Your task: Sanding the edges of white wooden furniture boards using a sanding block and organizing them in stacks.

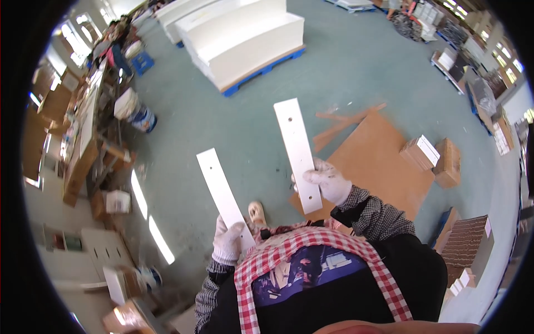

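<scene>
Both my hands wear white gloves, and each grips a long white board. My left hand (227, 240) is closed round the lower end of one white board (220, 192), which leans up and to the left and has small holes near its ends. Higher and further right, my right hand (329, 181) pinches the other white board (295, 139) near its lower end, the thumb lying across its face. Dark holes show near both ends of that board. The two boards are apart. Some fingers of each hand are hidden behind the boards.
Brown cardboard sheet (384, 161) lies on the floor at right, with cartons (448, 162) and stacked white pieces (421, 152) beside it. White curved units (245, 44) stand on a blue pallet (266, 70) ahead. A workbench (89, 128) and a bucket (135, 110) are at left. People are far left.
</scene>
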`<state>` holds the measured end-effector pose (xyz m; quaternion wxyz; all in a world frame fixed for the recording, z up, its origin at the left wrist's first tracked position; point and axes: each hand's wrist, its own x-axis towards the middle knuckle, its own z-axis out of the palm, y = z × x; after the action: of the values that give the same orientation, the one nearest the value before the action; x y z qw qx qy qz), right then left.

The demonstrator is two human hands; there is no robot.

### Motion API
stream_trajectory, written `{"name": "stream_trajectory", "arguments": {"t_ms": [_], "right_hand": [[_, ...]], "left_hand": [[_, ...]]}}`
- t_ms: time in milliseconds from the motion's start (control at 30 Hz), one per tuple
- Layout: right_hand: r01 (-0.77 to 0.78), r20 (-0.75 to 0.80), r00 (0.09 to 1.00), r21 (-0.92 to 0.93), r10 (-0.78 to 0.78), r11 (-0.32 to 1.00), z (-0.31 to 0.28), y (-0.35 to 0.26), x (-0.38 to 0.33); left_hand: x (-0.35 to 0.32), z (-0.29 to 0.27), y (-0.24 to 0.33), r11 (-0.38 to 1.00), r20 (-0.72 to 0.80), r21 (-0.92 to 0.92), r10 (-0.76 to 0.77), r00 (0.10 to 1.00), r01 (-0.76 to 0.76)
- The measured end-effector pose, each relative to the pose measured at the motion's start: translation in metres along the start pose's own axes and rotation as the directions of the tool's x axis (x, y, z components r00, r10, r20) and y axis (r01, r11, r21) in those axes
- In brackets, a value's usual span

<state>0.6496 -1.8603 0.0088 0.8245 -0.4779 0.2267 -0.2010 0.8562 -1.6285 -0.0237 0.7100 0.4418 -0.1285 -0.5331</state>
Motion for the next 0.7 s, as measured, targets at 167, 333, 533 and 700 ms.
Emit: {"name": "stream_trajectory", "arguments": {"t_ms": [167,333,533,700], "right_hand": [[0.033,-0.150,0.989,0.113,-0.016,0.993,0.009,-0.051,0.099],[0.067,-0.188,0.982,0.246,-0.020,0.967,-0.015,-0.087,0.174],[0.208,-0.192,0.970,0.329,-0.151,0.921,-0.078,-0.128,0.263],[0.244,-0.242,0.955,0.311,-0.172,0.919,-0.165,-0.181,0.342]], "left_hand": [[0.143,-0.002,0.100,0.965,0.154,0.253,-0.103,0.983,0.062],[0.275,0.016,0.157,0.968,0.308,0.246,-0.135,0.942,0.059],[0.422,0.084,0.181,0.972,0.369,0.219,-0.168,0.914,0.090],[0.552,0.149,0.183,0.978,0.452,0.146,-0.197,0.870,0.146]]}}
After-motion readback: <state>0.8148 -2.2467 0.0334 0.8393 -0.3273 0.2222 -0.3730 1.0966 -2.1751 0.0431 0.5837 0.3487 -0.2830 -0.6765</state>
